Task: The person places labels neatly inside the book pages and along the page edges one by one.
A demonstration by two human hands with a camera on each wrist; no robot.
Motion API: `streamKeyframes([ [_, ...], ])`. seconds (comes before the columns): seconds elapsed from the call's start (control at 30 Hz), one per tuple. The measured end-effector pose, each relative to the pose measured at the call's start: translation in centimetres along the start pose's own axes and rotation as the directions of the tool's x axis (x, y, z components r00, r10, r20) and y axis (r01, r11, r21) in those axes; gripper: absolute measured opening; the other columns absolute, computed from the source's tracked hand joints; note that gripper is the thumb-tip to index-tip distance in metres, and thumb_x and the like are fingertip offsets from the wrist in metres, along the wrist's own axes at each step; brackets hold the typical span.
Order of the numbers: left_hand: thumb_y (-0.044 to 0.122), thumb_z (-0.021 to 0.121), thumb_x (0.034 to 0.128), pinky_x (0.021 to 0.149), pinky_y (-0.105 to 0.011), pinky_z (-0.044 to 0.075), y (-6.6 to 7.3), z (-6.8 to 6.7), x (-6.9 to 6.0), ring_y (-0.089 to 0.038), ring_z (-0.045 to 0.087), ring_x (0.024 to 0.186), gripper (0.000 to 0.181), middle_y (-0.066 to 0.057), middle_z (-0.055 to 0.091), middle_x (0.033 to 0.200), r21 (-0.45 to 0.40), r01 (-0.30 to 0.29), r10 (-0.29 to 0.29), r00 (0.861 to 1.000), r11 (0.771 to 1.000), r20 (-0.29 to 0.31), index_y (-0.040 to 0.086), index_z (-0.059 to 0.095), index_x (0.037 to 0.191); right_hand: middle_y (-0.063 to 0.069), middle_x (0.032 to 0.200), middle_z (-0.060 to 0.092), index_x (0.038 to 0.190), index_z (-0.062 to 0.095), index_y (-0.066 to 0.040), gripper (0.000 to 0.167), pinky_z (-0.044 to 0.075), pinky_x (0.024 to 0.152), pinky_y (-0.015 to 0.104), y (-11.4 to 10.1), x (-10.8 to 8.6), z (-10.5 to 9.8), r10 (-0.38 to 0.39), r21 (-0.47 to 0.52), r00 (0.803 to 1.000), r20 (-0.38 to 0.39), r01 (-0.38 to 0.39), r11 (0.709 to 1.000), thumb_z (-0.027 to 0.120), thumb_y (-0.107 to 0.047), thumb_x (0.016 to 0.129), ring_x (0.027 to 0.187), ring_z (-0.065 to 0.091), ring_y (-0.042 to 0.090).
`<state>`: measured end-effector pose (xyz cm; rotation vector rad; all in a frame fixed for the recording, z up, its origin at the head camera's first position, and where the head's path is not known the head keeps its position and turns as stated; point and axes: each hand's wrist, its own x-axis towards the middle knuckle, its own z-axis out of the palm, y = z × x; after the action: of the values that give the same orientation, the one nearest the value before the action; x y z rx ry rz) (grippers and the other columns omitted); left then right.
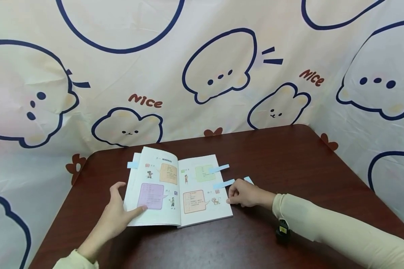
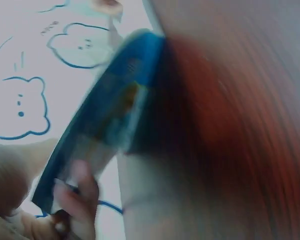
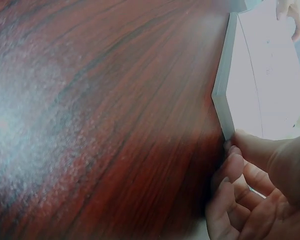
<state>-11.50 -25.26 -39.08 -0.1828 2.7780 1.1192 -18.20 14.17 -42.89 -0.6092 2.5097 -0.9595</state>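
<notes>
An open book (image 1: 198,190) with coloured text boxes and small cartoon figures lies on the table, its left side lifted. My left hand (image 1: 116,215) grips that side, thumb on the left page; in the left wrist view its fingers (image 2: 79,197) lie against the blurred blue cover (image 2: 112,100). At the right edge, my right hand (image 1: 245,193) pinches the book, as the right wrist view shows with the thumb (image 3: 257,150) on the page edge and the fingers curled below. Pale blue sticky tabs (image 1: 224,184) stick out from the pages on both sides.
The dark reddish wooden table (image 1: 272,157) extends around the book. Behind and beside it hangs a pale cloth (image 1: 202,119) with cartoon outlines. Another pale blue strip (image 1: 248,180) shows just behind the right hand. A black device (image 1: 283,229) sits at the right wrist.
</notes>
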Motion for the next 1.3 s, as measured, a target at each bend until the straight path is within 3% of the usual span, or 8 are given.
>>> streamKeyframes([
  [0.1, 0.017, 0.076, 0.0899, 0.054, -0.035, 0.054, 0.5, -0.3, -0.1, -0.020, 0.072, 0.070, 0.099, -0.033, 0.067, 0.112, -0.184, -0.008, 0.012, 1.000, 0.983, 0.021, 0.001, 0.001, 0.152, 0.004, 0.054, 0.056, 0.072, 0.069, -0.003, 0.021, 0.046, 0.049, 0.023, 0.1, 0.1, 0.0, -0.028, 0.024, 1.000, 0.012, 0.027, 0.999, 0.072, -0.008, 0.092, 0.045, 0.050, 0.008],
  [0.17, 0.015, 0.075, 0.0909, 0.049, -0.034, 0.052, 0.9, -0.4, -0.2, -0.018, 0.073, 0.069, 0.089, -0.029, 0.071, 0.112, -0.270, -0.006, 0.022, 0.998, 0.963, 0.056, -0.002, 0.013, 0.152, 0.002, 0.054, 0.055, 0.072, 0.069, -0.002, 0.021, 0.046, 0.049, 0.023, 0.1, 0.2, 0.0, -0.036, 0.030, 0.999, 0.014, 0.035, 0.999, 0.072, -0.008, 0.092, 0.045, 0.049, 0.007],
  [0.3, 0.016, 0.072, 0.0931, 0.043, -0.028, 0.043, 1.6, -0.7, -0.1, -0.014, 0.072, 0.065, 0.056, -0.016, 0.078, 0.098, -0.303, -0.031, 0.063, 0.993, 0.953, 0.097, -0.008, 0.049, 0.139, -0.001, 0.054, 0.053, 0.072, 0.069, -0.002, 0.021, 0.046, 0.049, 0.023, 0.1, 0.2, 0.0, -0.027, 0.035, 0.999, 0.019, 0.027, 0.999, 0.073, -0.008, 0.092, 0.045, 0.049, 0.007],
  [0.4, 0.018, 0.067, 0.0961, 0.042, -0.026, 0.040, 2.2, -0.7, 0.1, -0.012, 0.069, 0.061, 0.043, -0.011, 0.079, 0.093, -0.293, -0.042, 0.080, 0.990, 0.955, 0.120, -0.007, 0.060, 0.131, -0.001, 0.054, 0.053, 0.071, 0.068, -0.002, 0.022, 0.045, 0.049, 0.023, 0.1, 0.3, 0.0, -0.023, 0.033, 1.000, 0.019, 0.023, 0.999, 0.073, -0.008, 0.092, 0.045, 0.049, 0.007],
  [0.6, 0.022, 0.058, 0.0995, 0.044, -0.023, 0.041, 3.4, -0.3, 0.8, -0.008, 0.060, 0.054, 0.043, -0.007, 0.079, 0.089, -0.351, -0.015, 0.100, 0.969, 0.936, 0.224, -0.009, 0.061, 0.129, -0.003, 0.052, 0.050, 0.071, 0.068, -0.002, 0.023, 0.044, 0.049, 0.023, 0.0, 0.4, 0.0, -0.015, 0.020, 1.000, 0.014, 0.015, 1.000, 0.073, -0.009, 0.092, 0.045, 0.048, 0.008],
  [0.83, 0.021, 0.052, 0.1002, 0.049, -0.021, 0.043, 5.5, 1.0, 1.3, -0.008, 0.068, 0.073, 0.049, -0.010, 0.077, 0.101, -0.459, 0.018, 0.155, 0.929, 0.888, 0.336, -0.011, 0.050, 0.137, -0.005, 0.050, 0.047, 0.070, 0.068, -0.002, 0.024, 0.043, 0.049, 0.022, 0.0, 0.3, 0.1, 0.011, 0.032, 1.000, 0.018, -0.011, 0.999, 0.073, -0.009, 0.092, 0.045, 0.048, 0.008],
  [1.17, 0.016, 0.051, 0.0977, 0.048, -0.023, 0.041, 7.4, 2.9, 1.9, -0.009, 0.060, 0.055, 0.041, -0.004, 0.071, 0.081, -0.473, -0.025, 0.229, 0.898, 0.881, 0.377, -0.012, 0.051, 0.128, -0.003, 0.052, 0.050, 0.069, 0.068, -0.004, 0.024, 0.044, 0.049, 0.023, 0.1, 0.2, 0.1, 0.010, 0.033, 1.000, 0.012, -0.011, 0.999, 0.073, -0.010, 0.092, 0.045, 0.049, 0.008],
  [1.3, 0.016, 0.051, 0.0974, 0.053, -0.026, 0.049, 7.8, 3.7, 2.3, -0.011, 0.066, 0.063, 0.044, -0.010, 0.072, 0.086, -0.470, -0.058, 0.262, 0.886, 0.881, 0.381, -0.014, 0.051, 0.130, -0.002, 0.052, 0.050, 0.069, 0.068, -0.004, 0.024, 0.044, 0.049, 0.023, 0.1, 0.1, 0.0, 0.008, 0.032, 1.000, 0.013, -0.009, 0.999, 0.073, -0.010, 0.092, 0.045, 0.049, 0.008],
])
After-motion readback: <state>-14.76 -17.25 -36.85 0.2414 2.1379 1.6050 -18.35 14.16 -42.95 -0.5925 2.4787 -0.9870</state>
